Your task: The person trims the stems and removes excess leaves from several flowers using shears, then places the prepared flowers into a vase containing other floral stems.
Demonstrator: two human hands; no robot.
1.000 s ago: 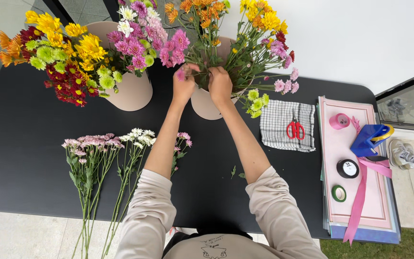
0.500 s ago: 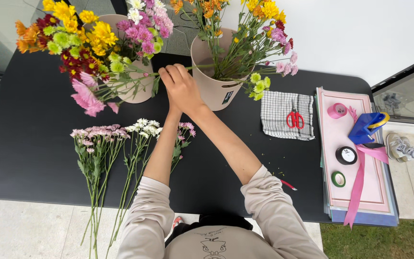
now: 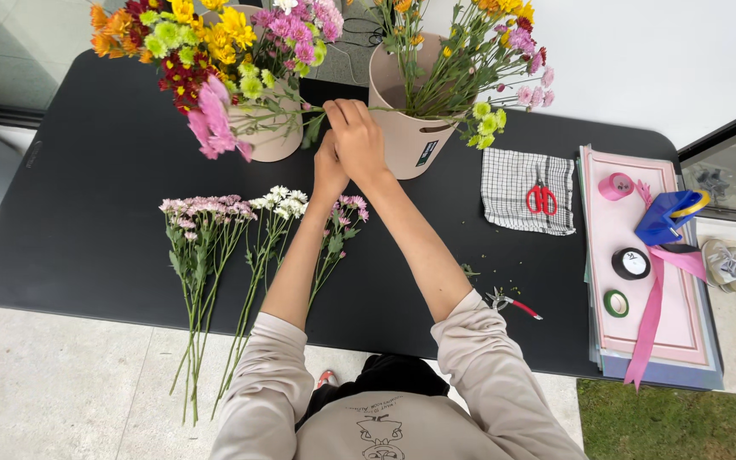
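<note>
both hands, right hand (image 3: 359, 140) over left hand (image 3: 327, 170), pinching a green stem (image 3: 287, 109) at frame's upper centre, drawing it clear btw the two pots (image 3: 411, 136).

Single head view, steep downward, near, over black table (image 3: 87, 170).

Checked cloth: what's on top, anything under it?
Red-handled scissors lie on the checked cloth, which lies flat on the black table. Whatever might be beneath the cloth is covered.
</note>
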